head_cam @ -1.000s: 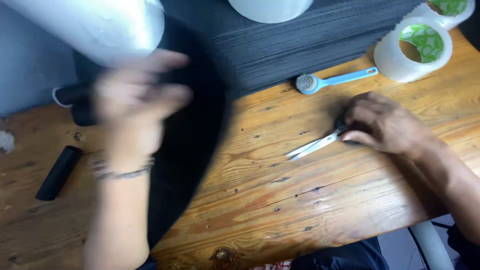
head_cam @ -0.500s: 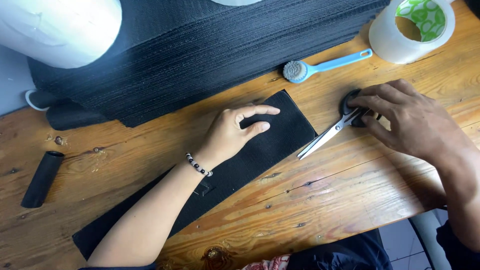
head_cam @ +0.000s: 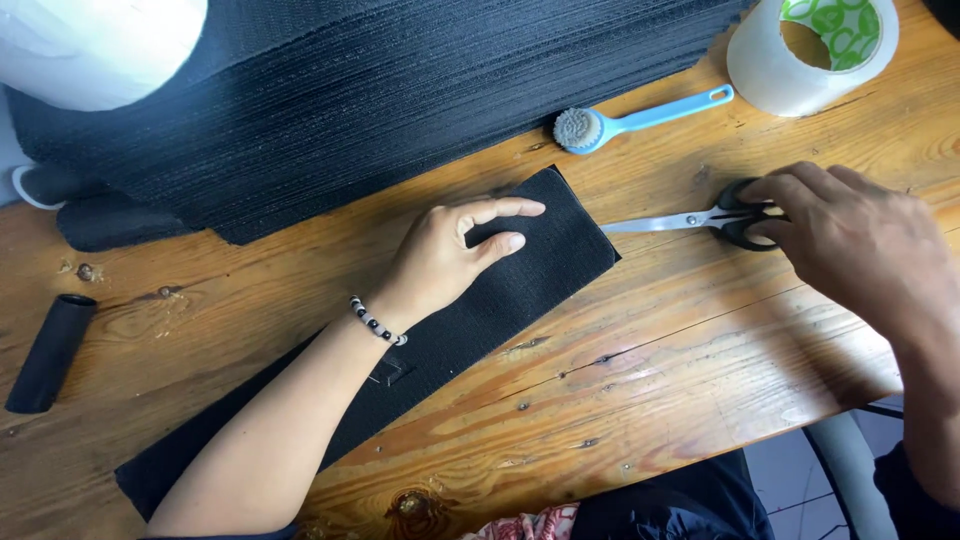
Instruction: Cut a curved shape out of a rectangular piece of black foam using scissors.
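Now we press the black fabric strip (head_cam: pixel 480 300) flat under our left hand (head_cam: pixel 450 255), fingers spread, gripping nothing | our right hand (head_cam: pixel 860 250) closes on the scissors (head_cam: pixel 700 220), blades shut just beside the uncut strip end | beyond the right hand: clear tape roll (head_cam: pixel 800 60), green-patterned core, blue brush (head_cam: pixel 620 122)

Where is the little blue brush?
The blue brush lies at the top of the wooden table, between the black fabric stack and the tape roll.

left hand (head_cam: pixel 445 255) flat on black fabric strip (head_cam: pixel 520 285) | right hand (head_cam: pixel 865 245) gripping scissors (head_cam: pixel 700 218) | wooden table (head_cam: pixel 650 380)
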